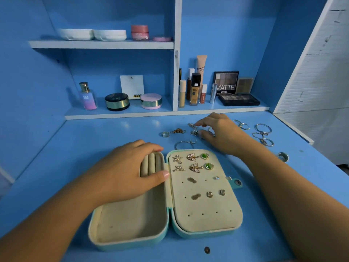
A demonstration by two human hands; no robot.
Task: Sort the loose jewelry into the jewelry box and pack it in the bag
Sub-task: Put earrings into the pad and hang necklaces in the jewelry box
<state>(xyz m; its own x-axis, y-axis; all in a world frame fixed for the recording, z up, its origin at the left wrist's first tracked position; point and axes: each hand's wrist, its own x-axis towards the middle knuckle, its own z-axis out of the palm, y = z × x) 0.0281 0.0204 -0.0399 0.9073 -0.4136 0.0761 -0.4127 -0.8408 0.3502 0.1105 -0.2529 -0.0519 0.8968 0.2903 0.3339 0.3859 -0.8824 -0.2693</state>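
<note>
The open jewelry box [132, 220] sits right under you, its deep left tray bare. Your left hand [130, 167] lies across the ring rolls [151, 163] at the tray's far end, fingers relaxed and gripping nothing, probably to pin the box down while you reach. The right-hand panel [207, 214] already carries pairs of stud earrings [194, 161] in its upper rows, and its lowest holes are free. Beyond the box, a band ring [165, 134] and a gold chain [177, 131] lie loose on the desk [94, 133]. Your right hand [221, 133] curls finger and thumb around a silver piece [192, 125]. I cannot tell whether it is pinched yet. Bangles [263, 128] and a wide ring [283, 156] wait further right. No bag is in view.
</note>
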